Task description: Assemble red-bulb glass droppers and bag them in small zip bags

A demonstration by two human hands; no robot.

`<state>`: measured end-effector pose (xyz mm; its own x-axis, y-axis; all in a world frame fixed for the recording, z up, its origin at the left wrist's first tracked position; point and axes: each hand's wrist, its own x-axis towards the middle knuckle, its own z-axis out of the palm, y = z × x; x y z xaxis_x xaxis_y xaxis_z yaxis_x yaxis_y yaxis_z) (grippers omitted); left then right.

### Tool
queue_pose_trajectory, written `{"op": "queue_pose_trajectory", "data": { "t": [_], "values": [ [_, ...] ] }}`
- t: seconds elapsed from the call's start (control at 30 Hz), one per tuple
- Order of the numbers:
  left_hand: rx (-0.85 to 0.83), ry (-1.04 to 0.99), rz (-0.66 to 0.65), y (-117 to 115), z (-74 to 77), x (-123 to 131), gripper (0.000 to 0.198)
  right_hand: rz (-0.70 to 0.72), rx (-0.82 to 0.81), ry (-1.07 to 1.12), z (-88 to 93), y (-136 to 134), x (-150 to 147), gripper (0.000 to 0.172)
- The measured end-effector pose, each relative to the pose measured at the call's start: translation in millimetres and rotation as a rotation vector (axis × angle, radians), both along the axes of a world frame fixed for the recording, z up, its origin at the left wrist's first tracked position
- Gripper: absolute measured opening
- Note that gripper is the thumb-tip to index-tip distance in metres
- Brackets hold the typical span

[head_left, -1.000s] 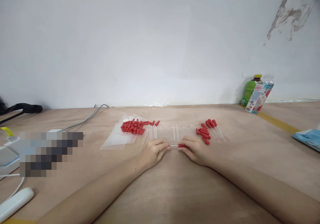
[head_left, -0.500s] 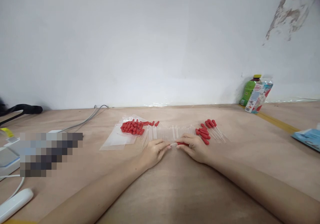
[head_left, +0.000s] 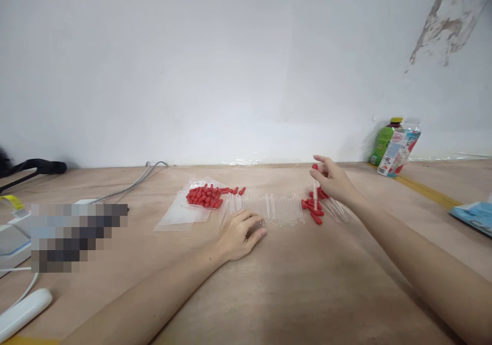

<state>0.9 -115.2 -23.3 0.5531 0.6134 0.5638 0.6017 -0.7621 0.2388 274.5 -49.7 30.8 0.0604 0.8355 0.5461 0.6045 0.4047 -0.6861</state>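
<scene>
Pinched by its red bulb, a dropper (head_left: 315, 194) hangs upright from my right hand (head_left: 335, 180), its clear tube pointing down. Beneath it lie several loose red rubber bulbs (head_left: 315, 220) and a few droppers with clear tubes (head_left: 339, 210), partly covered by the hand. My left hand (head_left: 239, 236) rests on the table with thumb and fingers apart and nothing visible between them. Just beyond its fingertips is a row of clear tubes (head_left: 274, 209). To the left, a heap of red bulbs (head_left: 203, 196) lies on clear plastic bags (head_left: 173, 218).
Two drink bottles (head_left: 395, 150) lean together by the wall at the right. A blue packet (head_left: 474, 214) sits at the right edge. Grey cables (head_left: 134, 183), a white power strip (head_left: 11, 250) and a white object (head_left: 26, 311) occupy the left side.
My right hand has moved away from my left, up and to the right, carrying a dropper that was lying flat between both hands. My left hand has let go and its fingers have opened.
</scene>
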Motion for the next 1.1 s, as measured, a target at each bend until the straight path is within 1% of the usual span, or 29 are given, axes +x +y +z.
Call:
{"op": "queue_pose_trajectory", "data": {
  "t": [0.03,0.07,0.13,0.17,0.27,0.37,0.47,0.53,0.63,0.77,0.87,0.93,1.1],
  "values": [
    [0.003,0.003,0.003,0,-0.7,0,0.025,-0.056,-0.001,-0.092,-0.5,5,10,0.042],
    [0.007,0.004,0.007,1,-1.1,0,0.024,-0.100,-0.029,-0.184,-3.0,9,18,0.035],
    [0.013,0.007,0.016,1,-1.5,0,0.022,-0.126,-0.095,-0.334,-12.8,15,29,0.022],
    [0.015,0.009,0.018,1,-1.4,0,0.021,-0.136,-0.121,-0.385,-19.0,17,32,0.019],
    [0.021,0.013,0.023,1,-1.1,0,0.019,-0.169,-0.157,-0.482,-37.0,23,36,0.019],
    [0.020,0.019,0.029,1,-1.5,0,0.018,-0.203,-0.158,-0.561,-46.4,25,36,0.025],
    [0.022,0.022,0.038,2,-2.4,-1,0.019,-0.232,-0.137,-0.572,-45.6,25,35,0.029],
    [0.029,0.016,0.044,2,-2.6,-1,0.018,-0.199,-0.135,-0.564,-41.8,23,33,0.024],
    [0.033,0.011,0.063,2,-2.5,-1,0.017,-0.056,-0.167,-0.612,-35.3,17,30,0.018],
    [0.035,0.002,0.116,2,-2.7,-2,0.016,0.137,-0.238,-0.664,-29.4,9,24,0.024],
    [0.060,-0.020,0.161,3,-2.6,-2,0.014,0.235,-0.277,-0.664,-28.2,6,20,0.030],
    [0.075,-0.020,0.202,5,-1.8,-1,0.012,0.232,-0.274,-0.657,-29.1,6,19,0.029],
    [0.082,0.029,0.367,21,3.8,10,0.012,0.069,-0.199,-0.667,-35.1,10,17,0.016]
  ]
}}
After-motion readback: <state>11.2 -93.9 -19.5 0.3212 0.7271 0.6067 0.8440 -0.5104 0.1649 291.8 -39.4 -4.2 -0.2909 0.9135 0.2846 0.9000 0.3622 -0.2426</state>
